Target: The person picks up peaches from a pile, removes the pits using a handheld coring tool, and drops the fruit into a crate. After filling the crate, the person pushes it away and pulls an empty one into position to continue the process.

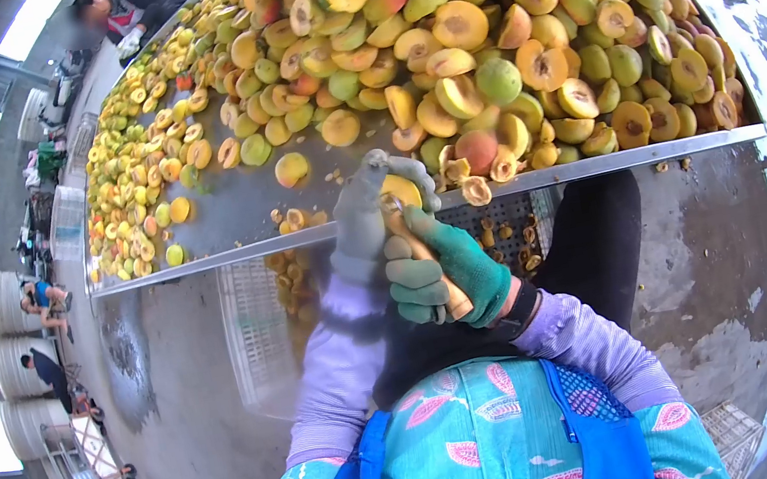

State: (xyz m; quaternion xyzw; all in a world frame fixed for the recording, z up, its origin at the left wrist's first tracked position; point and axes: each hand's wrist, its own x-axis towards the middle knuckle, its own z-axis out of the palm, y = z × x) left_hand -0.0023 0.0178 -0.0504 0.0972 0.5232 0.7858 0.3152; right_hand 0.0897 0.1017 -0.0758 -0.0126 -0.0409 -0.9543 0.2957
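Observation:
My left hand [361, 211], in a grey glove, is closed around a yellow peach half [403, 190] at the near edge of the metal table. My right hand [454, 266], in a green and grey glove, grips the wooden handle [456, 300] of a pitting tool. The tool's tip meets the cut face of the peach half; its exact shape is hidden by the fingers. Just beyond my hands lie a whole-looking peach [292, 170] and a heap of peach halves [461, 25], many with brown centres showing.
The metal table [240, 202] has a raised front rim. Below it, a dark perforated crate [502, 218] holds scooped-out pieces, and a white crate [254, 327] stands to the left. Another person [130, 8] is at the table's far left. Large white tubs [16, 360] line the left wall.

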